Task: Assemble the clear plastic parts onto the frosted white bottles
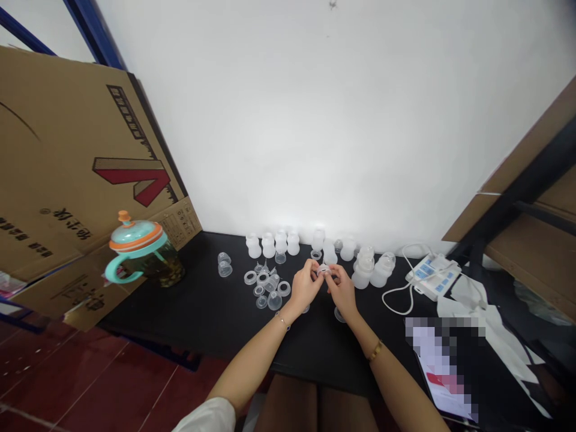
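Both left hand (305,287) and right hand (342,292) pinch clear silicone piece (323,271).

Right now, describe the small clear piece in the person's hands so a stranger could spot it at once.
On the black table below the white wall, find the left hand and right hand meeting. Between their fingertips sits a small clear plastic piece, the only one held up, unlike the clear parts lying nearby.

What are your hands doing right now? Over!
Left hand and right hand pinching small clear piece. Clear rings beside left hand. Frosted bottles ahead of right hand. Over.
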### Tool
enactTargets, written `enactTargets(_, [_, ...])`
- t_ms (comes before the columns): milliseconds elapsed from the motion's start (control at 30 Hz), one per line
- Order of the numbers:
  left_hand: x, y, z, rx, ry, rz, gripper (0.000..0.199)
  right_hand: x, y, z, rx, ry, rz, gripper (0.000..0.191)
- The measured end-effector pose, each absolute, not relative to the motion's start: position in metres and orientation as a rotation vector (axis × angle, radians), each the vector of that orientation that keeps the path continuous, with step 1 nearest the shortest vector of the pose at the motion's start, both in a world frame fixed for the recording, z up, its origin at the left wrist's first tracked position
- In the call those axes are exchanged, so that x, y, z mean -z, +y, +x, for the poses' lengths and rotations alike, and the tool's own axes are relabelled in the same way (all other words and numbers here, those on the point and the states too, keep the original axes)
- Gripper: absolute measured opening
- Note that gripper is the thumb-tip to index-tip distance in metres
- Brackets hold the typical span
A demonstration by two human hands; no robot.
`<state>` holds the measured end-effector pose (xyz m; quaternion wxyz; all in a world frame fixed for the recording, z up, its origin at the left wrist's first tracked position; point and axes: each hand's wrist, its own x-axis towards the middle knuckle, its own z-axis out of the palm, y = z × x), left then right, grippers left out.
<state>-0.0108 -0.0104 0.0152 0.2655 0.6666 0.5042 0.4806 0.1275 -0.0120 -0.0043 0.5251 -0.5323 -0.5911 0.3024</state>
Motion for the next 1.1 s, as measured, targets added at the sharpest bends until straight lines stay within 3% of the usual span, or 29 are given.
enactTargets(1100, [-0.0134,-0.0097,-0.0111,-1.316,1.344,1.804,0.01,0.0026,-0.0124,0.1274,-0.709,-1.416,-1.275,0.033])
